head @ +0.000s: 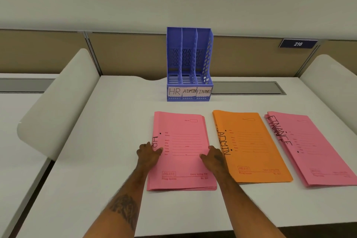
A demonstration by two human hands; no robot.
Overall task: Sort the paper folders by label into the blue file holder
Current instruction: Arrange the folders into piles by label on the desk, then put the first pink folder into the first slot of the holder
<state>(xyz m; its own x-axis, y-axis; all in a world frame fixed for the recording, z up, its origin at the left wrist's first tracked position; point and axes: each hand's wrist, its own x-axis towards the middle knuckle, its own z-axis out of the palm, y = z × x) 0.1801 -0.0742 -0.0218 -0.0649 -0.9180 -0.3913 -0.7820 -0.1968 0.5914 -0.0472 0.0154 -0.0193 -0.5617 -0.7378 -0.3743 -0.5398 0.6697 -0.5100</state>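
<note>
A blue file holder [189, 63] stands at the back of the white desk, with three empty slots labelled HR, ADMIN and FINANCE. Three stacks of folders lie in front of it. The pink HR stack [183, 152] is on the left, the orange ADMIN stack [255, 147] in the middle, the pink FINANCE stack [316, 150] on the right. My left hand [148, 153] rests on the HR stack's left edge, fingers over it. My right hand [213, 157] lies on its right edge. The stack lies flat on the desk.
White curved dividers [58, 102] flank the desk on the left and at the right [332, 75]. A grey cable tray cover [247, 88] sits behind the folders. A beige partition with a sign reading 216 [297, 44] backs the desk.
</note>
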